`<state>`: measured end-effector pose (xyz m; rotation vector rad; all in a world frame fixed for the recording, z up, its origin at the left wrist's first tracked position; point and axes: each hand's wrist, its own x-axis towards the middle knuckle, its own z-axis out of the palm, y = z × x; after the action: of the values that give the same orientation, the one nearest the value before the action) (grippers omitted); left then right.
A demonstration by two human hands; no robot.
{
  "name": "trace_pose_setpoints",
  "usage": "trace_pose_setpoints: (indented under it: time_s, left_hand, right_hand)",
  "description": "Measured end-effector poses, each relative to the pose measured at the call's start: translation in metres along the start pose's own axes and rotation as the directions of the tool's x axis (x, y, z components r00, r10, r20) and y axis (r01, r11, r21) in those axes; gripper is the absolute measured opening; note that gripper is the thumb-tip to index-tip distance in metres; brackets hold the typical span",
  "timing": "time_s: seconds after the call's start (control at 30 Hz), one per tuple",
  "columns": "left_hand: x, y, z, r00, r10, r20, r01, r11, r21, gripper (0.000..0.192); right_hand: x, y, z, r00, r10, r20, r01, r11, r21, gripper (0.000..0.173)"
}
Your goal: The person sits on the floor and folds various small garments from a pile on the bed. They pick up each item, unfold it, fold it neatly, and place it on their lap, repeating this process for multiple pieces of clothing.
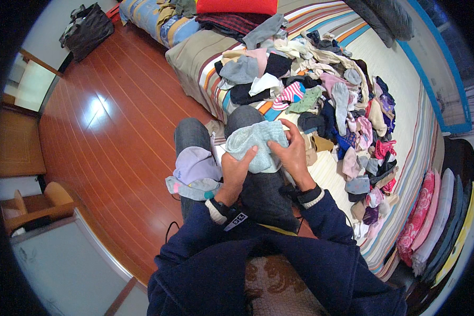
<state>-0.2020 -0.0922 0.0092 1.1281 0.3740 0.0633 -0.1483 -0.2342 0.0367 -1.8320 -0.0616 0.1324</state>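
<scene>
A pale mint-green knitted sock (pixel 252 144) lies over my right thigh, held between both hands. My left hand (pixel 237 168) grips its lower left part, thumb on top. With thumb and fingers, my right hand (pixel 292 148) pinches the ribbed cuff at the other end. On my left thigh rest a lavender sock (pixel 197 164) and, just below it, a grey sock (pixel 195 189) with pink and teal patches. Beyond my knees, a large loose heap of mixed socks (pixel 320 87) spreads across the striped bed (pixel 410 138).
A red item (pixel 237 6) sits on dark striped cloth at the bed's far end. Folded textiles (pixel 422 221) stand at the right. Reddish wooden floor (pixel 114 150) runs along the left, with a dark bag (pixel 89 33) at the far wall and a wooden cabinet (pixel 19 144) nearer.
</scene>
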Motion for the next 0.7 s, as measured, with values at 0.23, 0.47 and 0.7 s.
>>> trace_pose_setpoints:
  time_s: [0.23, 0.47, 0.7]
  left_hand:
    - [0.007, -0.031, -0.009, 0.987, 0.154, -0.039, -0.141, 0.964, 0.223, 0.024]
    - [-0.001, -0.01, -0.021, 0.974, -0.221, 0.039, 0.221, 0.975, 0.012, 0.018]
    - [-0.003, 0.007, -0.002, 0.99, -0.142, -0.004, 0.139, 0.972, -0.188, 0.016]
  right_hand:
    - [-0.038, -0.015, 0.016, 0.914, -0.372, 0.161, 0.405, 0.858, -0.316, 0.036]
    - [-0.05, -0.019, 0.032, 0.874, -0.428, 0.229, 0.47, 0.629, -0.619, 0.051]
    - [-0.049, -0.005, 0.017, 0.827, -0.473, 0.305, 0.533, 0.832, -0.155, 0.028]
